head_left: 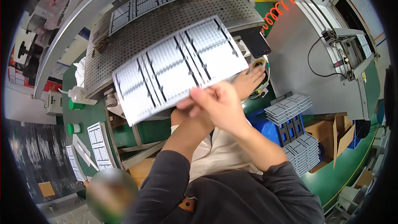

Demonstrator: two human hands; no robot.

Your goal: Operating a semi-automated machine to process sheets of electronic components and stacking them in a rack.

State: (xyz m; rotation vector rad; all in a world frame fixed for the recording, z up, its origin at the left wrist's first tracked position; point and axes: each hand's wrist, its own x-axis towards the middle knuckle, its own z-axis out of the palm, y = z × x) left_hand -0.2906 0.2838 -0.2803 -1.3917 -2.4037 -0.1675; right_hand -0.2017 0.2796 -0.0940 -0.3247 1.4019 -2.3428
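Observation:
A white rectangular panel (182, 64) with a fine grid and black strips is tilted above a perforated metal table (232, 6). My right hand (217, 103) grips the panel's near edge between thumb and fingers. Crossing beneath my right arm, my left forearm reaches to the right. My left hand (249, 81) has its fingers stretched out and holds nothing that I can see. It is close to a round yellow-and-black button (259, 63) beside the table; contact cannot be made out. A similar panel (151, 4) lies on the table's far part.
A black phone (256, 43) lies by the table's right corner. An orange coiled hose (286, 2) hangs behind it. Stacked grey grid panels (302, 153) stand at right beside a blue bin (265, 128). At left are a white bottle (78, 94) and more panels (100, 145).

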